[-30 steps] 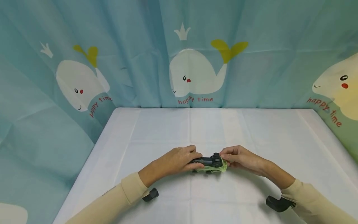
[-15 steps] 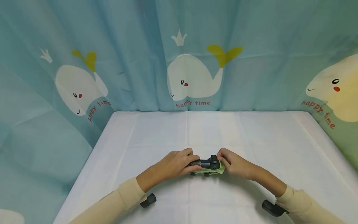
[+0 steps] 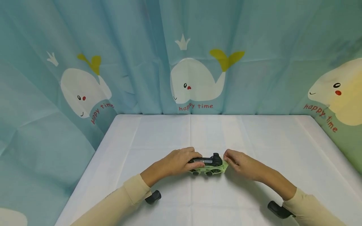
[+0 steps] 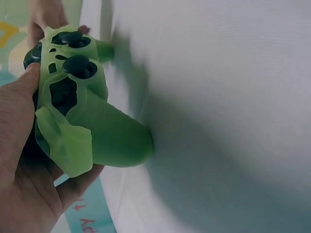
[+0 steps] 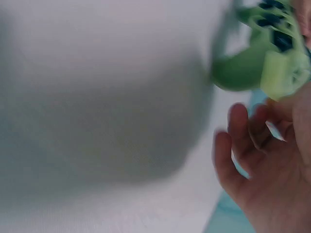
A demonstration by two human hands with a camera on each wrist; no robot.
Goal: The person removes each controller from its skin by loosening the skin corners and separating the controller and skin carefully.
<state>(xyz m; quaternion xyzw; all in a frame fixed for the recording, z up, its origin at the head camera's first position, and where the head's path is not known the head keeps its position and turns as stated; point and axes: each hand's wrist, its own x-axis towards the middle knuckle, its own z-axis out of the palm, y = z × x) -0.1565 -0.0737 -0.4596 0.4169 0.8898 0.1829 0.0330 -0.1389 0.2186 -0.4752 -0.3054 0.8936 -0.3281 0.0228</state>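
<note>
A black game controller (image 3: 207, 161) sits partly inside a light green silicone sleeve (image 4: 112, 131), its thumbsticks and buttons showing through the cut-outs. My left hand (image 3: 181, 161) grips the controller's left end, thumb on the near side and fingers over the back. In the left wrist view, a loose flap of the sleeve folds outward beside the palm. At the other end my right hand (image 3: 244, 164) pinches the sleeve's edge between thumb and index finger. Its remaining fingers (image 5: 238, 126) are loosely bent, as the right wrist view shows.
The table (image 3: 169, 131) has a white cover. Behind and on the sides hangs a blue-green curtain (image 3: 135, 78) with printed whales. Black wrist devices (image 3: 280, 209) stick out under both beige sleeves (image 3: 311, 207).
My right hand first closes in on the controller's right end, then draws slightly right with the sleeve's edge. My left hand keeps its grip; the controller tilts, showing more of its thumbstick face.
</note>
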